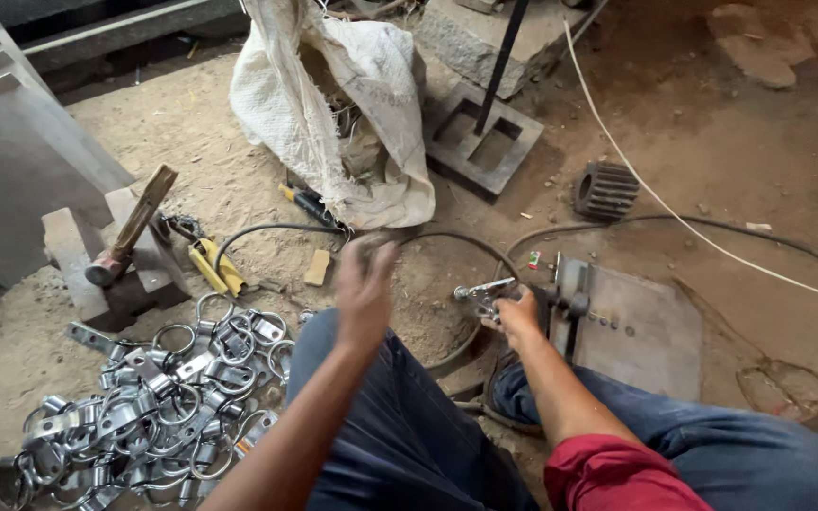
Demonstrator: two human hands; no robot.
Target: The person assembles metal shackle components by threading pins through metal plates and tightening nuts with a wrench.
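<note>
At 7 o'clock we note a large heap of finished ring clamps (153, 397) on the dirt. Our left hand (364, 284), blurred, hangs mid-air with fingers spread, empty. At 3 o'clock our right hand (520, 314) pinches one metal piece (483, 291) against the bending jig (617, 326); how many remain unbent, we cannot tell.

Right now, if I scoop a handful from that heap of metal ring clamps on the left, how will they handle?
The ring clamps look like bare steel, so probably heavy for a handful. They lie interlocked, rings through brackets, so neighbours would likely drag along and snag. The shiny plating suggests they may slip between the fingers.
</note>
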